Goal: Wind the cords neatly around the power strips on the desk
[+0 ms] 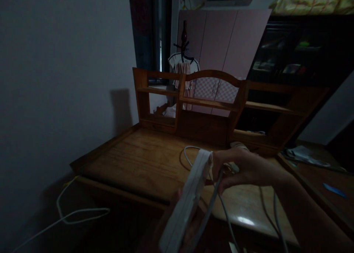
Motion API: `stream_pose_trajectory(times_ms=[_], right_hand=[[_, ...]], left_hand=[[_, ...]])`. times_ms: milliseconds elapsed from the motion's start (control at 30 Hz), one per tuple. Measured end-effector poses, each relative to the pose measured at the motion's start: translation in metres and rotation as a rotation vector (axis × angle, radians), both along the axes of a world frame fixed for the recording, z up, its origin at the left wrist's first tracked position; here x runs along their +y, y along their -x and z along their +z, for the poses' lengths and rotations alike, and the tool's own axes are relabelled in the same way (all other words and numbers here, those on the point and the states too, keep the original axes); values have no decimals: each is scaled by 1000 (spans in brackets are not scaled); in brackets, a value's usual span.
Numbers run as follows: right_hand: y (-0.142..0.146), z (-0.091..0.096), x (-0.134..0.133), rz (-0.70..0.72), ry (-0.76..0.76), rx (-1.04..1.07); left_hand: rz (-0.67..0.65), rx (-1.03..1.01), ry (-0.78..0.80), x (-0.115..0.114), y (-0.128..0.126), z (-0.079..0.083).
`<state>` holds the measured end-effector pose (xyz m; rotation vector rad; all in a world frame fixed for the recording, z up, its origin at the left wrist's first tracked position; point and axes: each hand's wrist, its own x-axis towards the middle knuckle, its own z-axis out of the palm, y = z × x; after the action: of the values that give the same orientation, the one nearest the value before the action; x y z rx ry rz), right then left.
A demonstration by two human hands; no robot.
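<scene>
A long white power strip point(188, 197) is tilted in front of me, its narrow side facing up. My left hand point(190, 223) is wrapped around its lower part, mostly in shadow. My right hand point(240, 168) is at the strip's far end, fingers bent, with a grey cable point(212, 197) between thumb and fingers. That cable runs down beside the strip toward my left hand. A loop of pale cord point(189, 148) lies on the wooden desk point(138, 153) behind the strip. The strip's socket face is turned away from view.
A wooden shelf unit point(212, 103) stands along the desk's back. At the lower left, a white cord point(83, 211) hangs off the desk's edge. Papers point(304, 155) and a blue object point(334, 190) lie on a surface to the right. A wall point(69, 79) borders the left.
</scene>
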<state>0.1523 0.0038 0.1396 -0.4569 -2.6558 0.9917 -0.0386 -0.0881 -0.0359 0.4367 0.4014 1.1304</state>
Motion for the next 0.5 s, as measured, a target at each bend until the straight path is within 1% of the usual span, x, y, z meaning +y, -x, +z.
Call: stream_pose_trajectory(times_ms=[100, 200, 267, 367, 500], right_hand=[[-1, 0, 8, -109, -54, 7], [-2, -8, 14, -215, -129, 8], [-2, -12, 15, -259, -165, 6], [-1, -13, 13, -263, -202, -4], [-2, -3, 5, -193, -185, -5]], left_hand=[[-45, -23, 16, 2, -8, 3], [-70, -42, 27, 2, -9, 6], [-77, -53, 35, 2, -6, 8], [-74, -64, 46, 0, -3, 10], [-47, -76, 54, -8, -3, 11]])
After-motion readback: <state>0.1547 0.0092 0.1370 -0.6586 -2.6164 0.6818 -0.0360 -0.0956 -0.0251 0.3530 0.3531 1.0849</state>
